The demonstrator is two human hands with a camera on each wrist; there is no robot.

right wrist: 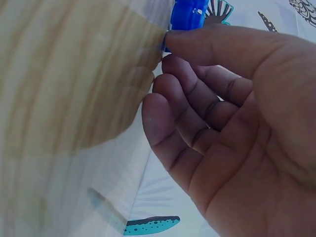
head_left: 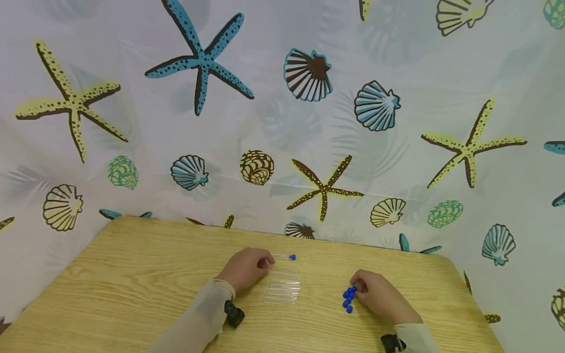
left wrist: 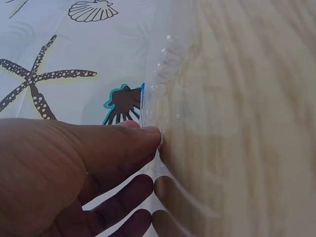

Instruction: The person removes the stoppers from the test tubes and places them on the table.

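Observation:
My left hand (head_left: 247,268) lies at the left end of a clear thin tube (head_left: 281,256) with a blue cap on its right end. Thumb and forefinger pinch that end; the forefinger is mostly hidden behind the thumb in the left wrist view. Just in front of it, several clear tubes without caps (head_left: 284,289) lie side by side in a row. On the right, my right hand (head_left: 380,295) is at a small cluster of blue caps (head_left: 346,303). Its thumb and forefinger pinch a blue cap (right wrist: 183,20) at the cluster's edge, while the other fingers curl loosely.
The wood-grain table (head_left: 145,274) has rounded back corners. Behind it hangs a white curtain (head_left: 273,122) printed with starfish and shells. Bare tabletop (head_left: 322,274) separates the tubes from the caps. A dark wrist device (head_left: 234,314) sits on each sleeve.

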